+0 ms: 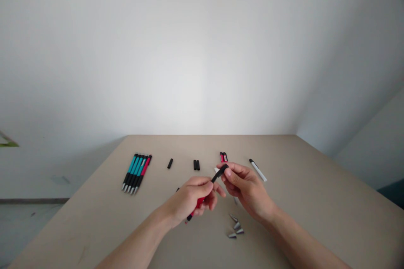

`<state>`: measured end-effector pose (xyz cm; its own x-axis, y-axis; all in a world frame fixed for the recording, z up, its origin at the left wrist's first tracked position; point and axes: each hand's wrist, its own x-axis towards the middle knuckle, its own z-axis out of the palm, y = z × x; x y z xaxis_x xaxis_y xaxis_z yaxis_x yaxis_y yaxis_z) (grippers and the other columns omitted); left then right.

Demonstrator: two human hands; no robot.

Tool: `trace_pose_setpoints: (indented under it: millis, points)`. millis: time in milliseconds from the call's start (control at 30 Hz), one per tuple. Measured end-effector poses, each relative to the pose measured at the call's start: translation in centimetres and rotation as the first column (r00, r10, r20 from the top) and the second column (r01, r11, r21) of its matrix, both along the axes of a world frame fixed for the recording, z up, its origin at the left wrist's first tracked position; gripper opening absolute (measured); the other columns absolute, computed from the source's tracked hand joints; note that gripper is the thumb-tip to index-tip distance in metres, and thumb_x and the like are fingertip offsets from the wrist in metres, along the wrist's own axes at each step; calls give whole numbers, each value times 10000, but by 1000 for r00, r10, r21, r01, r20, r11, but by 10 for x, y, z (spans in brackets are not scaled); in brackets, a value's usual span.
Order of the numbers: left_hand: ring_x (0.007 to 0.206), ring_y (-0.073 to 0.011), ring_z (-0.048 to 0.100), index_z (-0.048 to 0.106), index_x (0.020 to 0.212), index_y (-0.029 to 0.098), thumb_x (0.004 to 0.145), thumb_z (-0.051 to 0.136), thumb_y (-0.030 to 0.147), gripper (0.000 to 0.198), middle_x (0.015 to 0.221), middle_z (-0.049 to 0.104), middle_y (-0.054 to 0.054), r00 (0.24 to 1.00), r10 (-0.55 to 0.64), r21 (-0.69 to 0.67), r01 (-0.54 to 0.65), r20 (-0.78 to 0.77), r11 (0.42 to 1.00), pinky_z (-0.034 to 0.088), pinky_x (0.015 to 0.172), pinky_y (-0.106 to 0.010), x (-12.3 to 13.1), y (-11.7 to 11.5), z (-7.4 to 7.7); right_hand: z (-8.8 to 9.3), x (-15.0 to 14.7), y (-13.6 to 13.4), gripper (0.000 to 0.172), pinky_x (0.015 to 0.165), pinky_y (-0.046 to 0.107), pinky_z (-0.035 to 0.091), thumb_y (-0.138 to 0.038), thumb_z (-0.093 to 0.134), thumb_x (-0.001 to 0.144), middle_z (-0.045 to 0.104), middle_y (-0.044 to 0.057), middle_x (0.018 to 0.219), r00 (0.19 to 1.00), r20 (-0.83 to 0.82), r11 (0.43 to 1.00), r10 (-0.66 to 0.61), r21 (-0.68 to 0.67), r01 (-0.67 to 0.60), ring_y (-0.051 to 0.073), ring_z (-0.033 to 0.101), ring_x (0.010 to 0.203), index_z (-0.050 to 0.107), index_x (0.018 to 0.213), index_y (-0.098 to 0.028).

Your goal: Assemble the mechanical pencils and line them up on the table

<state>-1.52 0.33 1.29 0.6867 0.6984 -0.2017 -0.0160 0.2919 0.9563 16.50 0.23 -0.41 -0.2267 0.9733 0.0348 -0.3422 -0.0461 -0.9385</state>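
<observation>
Table (299, 201), left hand (192, 197) clenched round red pen (199, 203) — right hand (244, 187) pinching its black sleeve (221, 171), perhaps rubber.

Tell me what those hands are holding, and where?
One slim red-and-black plastic pen: the left hand wraps its red middle, the right hand pinches its black far end.

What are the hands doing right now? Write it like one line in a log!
left hand: grips red pen; right hand: pinches its black end; nearby: metal tips, row of pens; surface: table
</observation>
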Motion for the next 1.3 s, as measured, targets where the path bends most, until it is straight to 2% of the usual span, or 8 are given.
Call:
trace_pose_setpoints:
  millis: [133, 267, 433, 633, 933, 1133, 1300]
  points:
    - [485, -68, 365, 588, 924, 101, 865, 480, 342, 270, 656, 510, -17, 997, -9, -57, 13, 74, 998, 240, 454, -213, 2, -1, -10, -3, 0, 1, 323, 452, 230, 144, -432, 667, 798, 313, -76, 503, 998, 62, 1000, 7, 26, -8, 60, 208, 463, 671, 904, -127]
    - [480, -72, 402, 586, 935, 108, 873, 489, 343, 262, 663, 513, -10, 992, -31, -57, 38, 124, 998, 269, 478, -227, 6, -3, -15, -2, 2, 2, 339, 454, 234, 162, -450, 657, 799, 325, -72, 514, 994, 106, 999, -16, 36, 12, 65, 247, 456, 662, 897, -125]
    - [482, -86, 451, 579, 955, 115, 900, 467, 376, 289, 591, 505, 12, 987, -41, -1, 41, 158, 999, 326, 523, -238, 12, -5, -15, 0, 3, 1, 333, 461, 240, 178, -459, 647, 801, 333, -71, 503, 994, 107, 999, -6, 43, 1, 72, 287, 440, 657, 860, -132]
    - [383, -34, 262, 572, 916, 124, 888, 499, 391, 278, 537, 385, 73, 978, 7, -50, 3, 207, 999, 198, 405, -199, 13, -9, -9, 1, 4, 2, 329, 457, 244, 150, -459, 624, 821, 339, -68, 481, 993, 117, 997, 25, 75, -34, 73, 283, 442, 651, 816, -130]
    - [349, -26, 189, 598, 881, 119, 866, 525, 368, 260, 507, 343, 79, 969, 14, -149, 23, 246, 988, 111, 354, -193, 10, -9, -8, -1, 4, 1, 359, 456, 246, 154, -486, 604, 826, 371, -64, 452, 986, 154, 995, 63, 71, -74, 73, 249, 435, 643, 772, -134]
    - [333, -32, 103, 560, 709, 137, 865, 407, 549, 466, 442, 231, 94, 969, 22, -353, 67, 244, 933, 38, 340, -198, 11, -11, -8, -4, 1, 2, 363, 439, 243, 127, -487, 647, 791, 340, -73, 470, 983, 147, 990, 114, 62, -124, 59, 202, 434, 644, 729, -129]
    - [350, -33, 83, 471, 647, 174, 830, 468, 534, 404, 446, 196, 102, 985, 31, -411, 43, 170, 911, 25, 355, -191, 12, -9, -3, -6, -7, -1, 332, 442, 232, 118, -460, 693, 757, 279, -82, 505, 999, 8, 999, 33, 10, -33, 61, 174, 466, 645, 761, -131]
